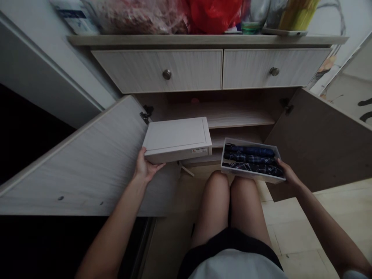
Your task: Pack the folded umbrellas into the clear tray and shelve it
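My left hand (145, 167) grips the near left corner of a white lidded box (177, 138), held level in front of the open cabinet. My right hand (286, 172) holds the near right corner of a white open tray (250, 175). In the tray lie three folded dark blue plaid umbrellas (251, 159) side by side. Both boxes hover just above my bare knees (229, 186), in front of the cabinet's lower shelves (238, 118).
Both cabinet doors stand open: the left door (87, 162) swings out wide, the right door (319, 143) angles outward. Two shut drawers (221, 69) with round knobs sit above. Bags and bottles (203, 15) crowd the cabinet top. Pale wood floor (305, 228) lies at right.
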A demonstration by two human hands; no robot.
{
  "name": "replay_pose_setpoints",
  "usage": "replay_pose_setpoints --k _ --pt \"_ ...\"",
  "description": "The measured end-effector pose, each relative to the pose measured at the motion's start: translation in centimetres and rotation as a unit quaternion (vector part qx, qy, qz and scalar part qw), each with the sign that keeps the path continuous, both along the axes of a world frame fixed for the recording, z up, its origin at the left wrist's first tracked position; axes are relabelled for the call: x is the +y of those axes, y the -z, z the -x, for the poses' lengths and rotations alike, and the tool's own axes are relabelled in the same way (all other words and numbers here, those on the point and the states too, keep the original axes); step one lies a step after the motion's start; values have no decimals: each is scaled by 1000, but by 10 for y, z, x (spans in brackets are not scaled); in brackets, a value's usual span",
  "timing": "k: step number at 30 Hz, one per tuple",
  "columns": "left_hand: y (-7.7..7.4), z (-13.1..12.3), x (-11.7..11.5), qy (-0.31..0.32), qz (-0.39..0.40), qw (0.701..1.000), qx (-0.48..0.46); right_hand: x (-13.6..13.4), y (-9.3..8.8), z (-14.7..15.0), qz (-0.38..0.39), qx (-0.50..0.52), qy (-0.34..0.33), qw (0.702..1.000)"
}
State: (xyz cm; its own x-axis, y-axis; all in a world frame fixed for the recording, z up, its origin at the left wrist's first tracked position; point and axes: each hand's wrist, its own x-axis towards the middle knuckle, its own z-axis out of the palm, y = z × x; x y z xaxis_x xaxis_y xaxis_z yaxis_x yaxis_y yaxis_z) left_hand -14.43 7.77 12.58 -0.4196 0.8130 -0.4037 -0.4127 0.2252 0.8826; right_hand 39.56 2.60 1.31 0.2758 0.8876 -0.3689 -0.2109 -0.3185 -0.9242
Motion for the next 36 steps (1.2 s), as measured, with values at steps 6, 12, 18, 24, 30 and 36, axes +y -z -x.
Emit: replay_pose_setpoints --k 6,12,18,24,30,36 --pt "16 -6 -6 38 22 999 -8 21 -21 -25 -51 -41 39 997" --pt "28 -24 -8 56 28 998 -25 44 -30 -12 -61 -29 26 997" --pt "28 -29 -10 54 11 998 -6 48 -31 -6 -84 -53 25 995" --pt "29 -34 -4 53 6 999 -3 56 -36 0 -91 -57 -5 994" --pt "31 -37 2 61 10 998 -12 75 -49 4 -52 -38 -41 997" --pt "35 -43 4 79 10 996 -28 88 -58 18 -26 -16 -69 997"
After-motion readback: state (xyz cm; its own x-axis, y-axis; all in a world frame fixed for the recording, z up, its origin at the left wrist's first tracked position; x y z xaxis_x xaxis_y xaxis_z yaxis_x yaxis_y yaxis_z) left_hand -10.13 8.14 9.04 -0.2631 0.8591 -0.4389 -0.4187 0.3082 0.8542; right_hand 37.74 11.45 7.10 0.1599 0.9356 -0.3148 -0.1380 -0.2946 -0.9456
